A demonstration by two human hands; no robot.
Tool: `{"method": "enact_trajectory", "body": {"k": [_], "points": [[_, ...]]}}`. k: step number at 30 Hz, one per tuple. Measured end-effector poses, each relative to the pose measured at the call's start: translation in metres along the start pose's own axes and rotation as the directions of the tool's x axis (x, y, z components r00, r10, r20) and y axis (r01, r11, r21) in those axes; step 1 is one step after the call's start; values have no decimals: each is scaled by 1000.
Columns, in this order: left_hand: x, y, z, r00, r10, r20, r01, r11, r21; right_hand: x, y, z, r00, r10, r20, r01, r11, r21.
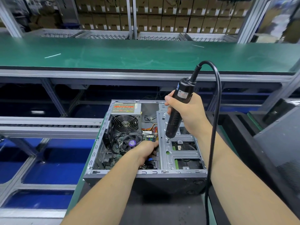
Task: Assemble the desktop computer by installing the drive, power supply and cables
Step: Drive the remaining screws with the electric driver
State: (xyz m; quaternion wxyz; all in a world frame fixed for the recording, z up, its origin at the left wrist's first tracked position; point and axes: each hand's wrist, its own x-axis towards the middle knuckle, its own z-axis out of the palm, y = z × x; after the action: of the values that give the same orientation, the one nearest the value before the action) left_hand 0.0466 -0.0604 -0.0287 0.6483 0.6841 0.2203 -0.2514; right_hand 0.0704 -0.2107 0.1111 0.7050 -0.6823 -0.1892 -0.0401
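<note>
We saw the open grey metal computer case (146, 172) lying on the green surface (78, 190) | our right hand (186, 111) gripped the black corded electric screwdriver (176, 109), tip on the silver drive cage (178, 153) | our left hand (146, 151) curled at the cage's edge; its hold unclear.

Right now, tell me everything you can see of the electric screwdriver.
The electric screwdriver is a slim black cylinder, seemingly plastic, with a ribbed lower grip and a printed label near its top. It stands nearly upright, leaning slightly right. The right hand grips its middle. Its bit tip meets the metal drive cage inside the open computer case. A thick black power cord leaves its top, arches over and hangs down on the right.
</note>
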Motion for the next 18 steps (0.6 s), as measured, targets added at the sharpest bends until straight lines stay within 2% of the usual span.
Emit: {"method": "enact_trajectory", "body": {"k": [4, 9, 18], "points": [[0, 0, 1, 1000, 5, 13, -5, 1000, -11, -1, -1, -1, 997, -14, 69, 15, 1000, -3], [-6, 2, 2, 1000, 18, -21, -18, 1000, 5, -1, 0, 1, 1000, -15, 27, 15, 1000, -27], [-4, 1, 4, 997, 58, -59, -52, 995, 86, -2, -1, -1, 998, -27, 55, 28, 1000, -13]]}}
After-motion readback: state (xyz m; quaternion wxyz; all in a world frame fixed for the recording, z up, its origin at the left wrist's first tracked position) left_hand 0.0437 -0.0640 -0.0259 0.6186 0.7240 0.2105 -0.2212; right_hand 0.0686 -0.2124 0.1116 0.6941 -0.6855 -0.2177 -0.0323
